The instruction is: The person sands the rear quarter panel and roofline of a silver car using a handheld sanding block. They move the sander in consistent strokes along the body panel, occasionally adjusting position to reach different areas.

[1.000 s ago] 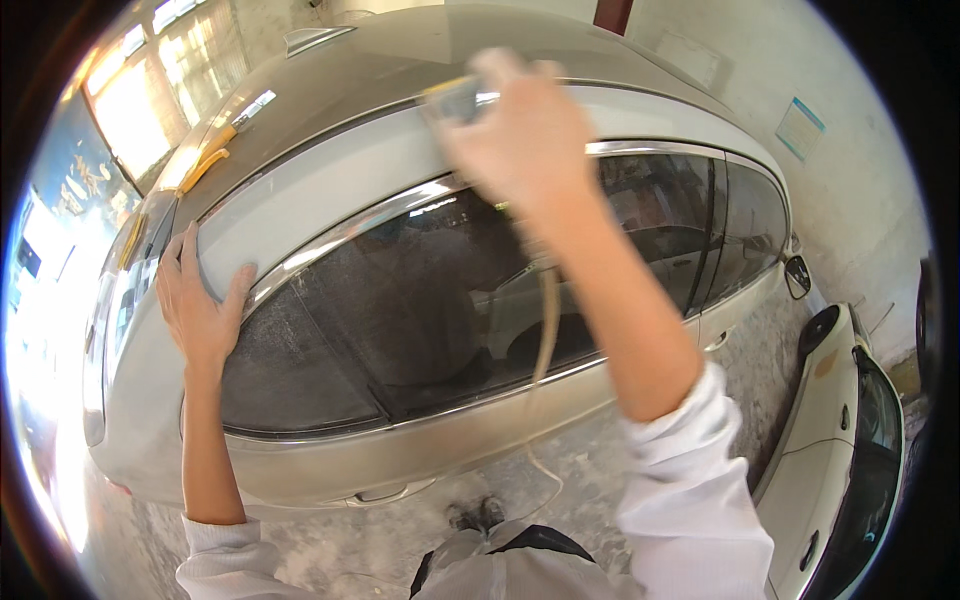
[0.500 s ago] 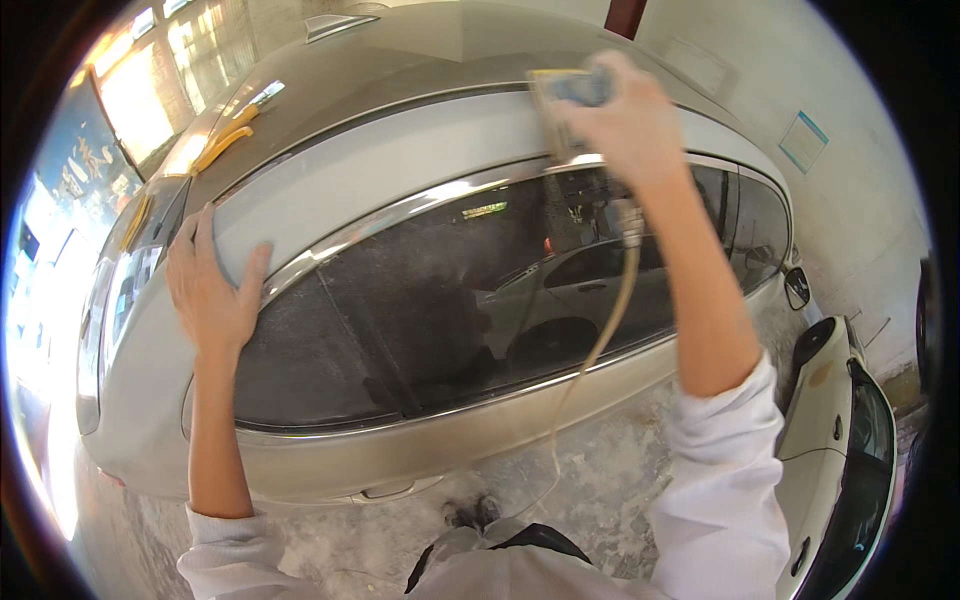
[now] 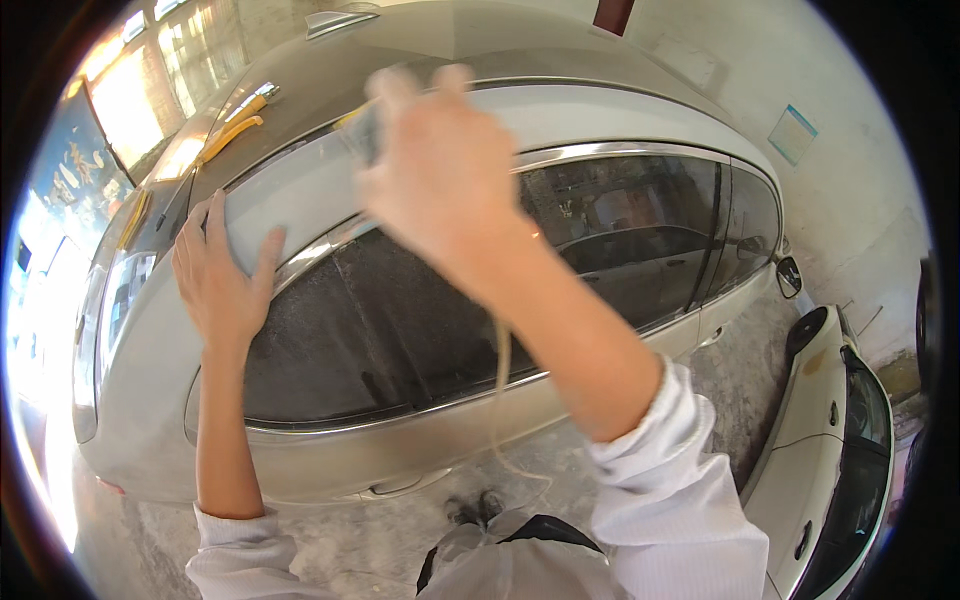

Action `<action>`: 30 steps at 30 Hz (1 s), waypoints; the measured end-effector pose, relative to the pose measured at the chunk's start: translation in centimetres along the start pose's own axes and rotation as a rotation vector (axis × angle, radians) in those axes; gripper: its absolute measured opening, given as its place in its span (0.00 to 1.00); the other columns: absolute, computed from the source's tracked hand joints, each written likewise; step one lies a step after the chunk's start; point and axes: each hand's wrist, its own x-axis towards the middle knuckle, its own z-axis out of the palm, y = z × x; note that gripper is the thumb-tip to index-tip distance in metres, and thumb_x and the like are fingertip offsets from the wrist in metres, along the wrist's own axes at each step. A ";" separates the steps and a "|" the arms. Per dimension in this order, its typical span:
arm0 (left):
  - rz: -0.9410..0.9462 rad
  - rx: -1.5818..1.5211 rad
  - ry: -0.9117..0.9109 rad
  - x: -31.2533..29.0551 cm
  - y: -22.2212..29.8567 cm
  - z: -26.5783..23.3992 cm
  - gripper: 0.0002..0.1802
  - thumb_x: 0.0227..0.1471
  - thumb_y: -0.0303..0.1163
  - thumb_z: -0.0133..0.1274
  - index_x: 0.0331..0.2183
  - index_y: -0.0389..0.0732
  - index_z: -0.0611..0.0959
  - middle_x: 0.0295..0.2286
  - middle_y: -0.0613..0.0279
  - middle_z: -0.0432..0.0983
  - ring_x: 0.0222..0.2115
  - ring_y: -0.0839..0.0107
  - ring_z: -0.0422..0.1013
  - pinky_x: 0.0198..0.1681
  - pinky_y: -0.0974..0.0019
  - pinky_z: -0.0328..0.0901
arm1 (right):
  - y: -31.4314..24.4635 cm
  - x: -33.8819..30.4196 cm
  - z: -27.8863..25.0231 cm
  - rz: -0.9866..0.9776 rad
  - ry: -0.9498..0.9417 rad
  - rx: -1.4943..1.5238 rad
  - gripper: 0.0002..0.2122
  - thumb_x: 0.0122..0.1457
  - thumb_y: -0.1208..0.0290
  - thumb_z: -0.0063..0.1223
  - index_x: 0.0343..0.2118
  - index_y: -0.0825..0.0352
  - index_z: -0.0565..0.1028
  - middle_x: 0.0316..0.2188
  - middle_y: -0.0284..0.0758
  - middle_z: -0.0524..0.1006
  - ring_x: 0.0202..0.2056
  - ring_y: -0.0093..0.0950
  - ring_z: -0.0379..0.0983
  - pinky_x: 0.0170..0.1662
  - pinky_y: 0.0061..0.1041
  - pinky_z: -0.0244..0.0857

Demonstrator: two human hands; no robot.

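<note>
My right hand (image 3: 445, 170), blurred by motion, is closed over a sander (image 3: 365, 132) on the pale grey strip (image 3: 580, 110) along the car's roof edge. Only a bluish-grey part of the sander and a bit of its yellowish edge show; the hand hides the rest. From beneath my wrist a thin beige hose (image 3: 502, 370) hangs down in front of the windows. My left hand (image 3: 225, 280) rests open at the strip's left end, its thumb and fingers spread against the bodywork. Below the strip runs chrome trim (image 3: 570, 153) above the dusty dark side windows (image 3: 330, 340).
On the roof's far left lie yellow strips (image 3: 230, 138), perhaps tape. A roof fin (image 3: 340, 20) stands at the top. A second, pale car (image 3: 808, 455) is parked at right beside the stained floor (image 3: 600, 500). A wall (image 3: 850, 190) rises on the right.
My right hand has swept the sander leftward along the strip, toward my left hand. The hose has swung left with it. My left hand has stayed nearly in place.
</note>
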 end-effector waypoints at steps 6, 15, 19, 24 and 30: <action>0.001 -0.015 -0.001 -0.2 -0.4 -0.1 0.40 0.62 0.53 0.65 0.66 0.38 0.78 0.61 0.46 0.74 0.63 0.46 0.68 0.69 0.45 0.59 | -0.6 -0.1 -0.5 -0.038 -0.051 0.012 0.23 0.57 0.63 0.69 0.55 0.61 0.78 0.47 0.54 0.77 0.41 0.56 0.84 0.47 0.48 0.81; -0.031 0.007 0.028 -0.2 0.2 0.1 0.41 0.61 0.56 0.64 0.64 0.37 0.80 0.61 0.47 0.75 0.63 0.47 0.69 0.69 0.45 0.60 | 16.5 4.1 -6.2 0.164 0.147 -0.189 0.29 0.50 0.49 0.74 0.51 0.63 0.81 0.42 0.45 0.86 0.45 0.44 0.84 0.51 0.41 0.75; -0.030 0.019 0.030 -0.2 0.3 0.0 0.41 0.61 0.56 0.64 0.64 0.36 0.80 0.60 0.47 0.75 0.62 0.47 0.69 0.69 0.46 0.60 | 14.9 3.8 -5.7 0.220 0.143 -0.190 0.29 0.51 0.50 0.74 0.52 0.63 0.81 0.42 0.45 0.85 0.45 0.45 0.83 0.51 0.42 0.75; -0.003 -0.002 0.055 -0.2 0.1 -0.1 0.40 0.61 0.56 0.64 0.64 0.36 0.80 0.60 0.48 0.75 0.62 0.48 0.70 0.69 0.47 0.60 | 2.9 0.1 0.1 -0.024 0.181 -0.074 0.24 0.54 0.54 0.73 0.51 0.60 0.81 0.43 0.46 0.80 0.48 0.47 0.82 0.51 0.46 0.77; 0.010 -0.038 0.039 -0.1 -0.7 0.0 0.38 0.62 0.52 0.64 0.64 0.37 0.80 0.61 0.49 0.76 0.62 0.49 0.70 0.68 0.47 0.61 | -5.1 -1.3 1.9 -0.125 -0.041 0.053 0.22 0.54 0.65 0.71 0.51 0.61 0.79 0.43 0.53 0.75 0.36 0.56 0.84 0.38 0.49 0.79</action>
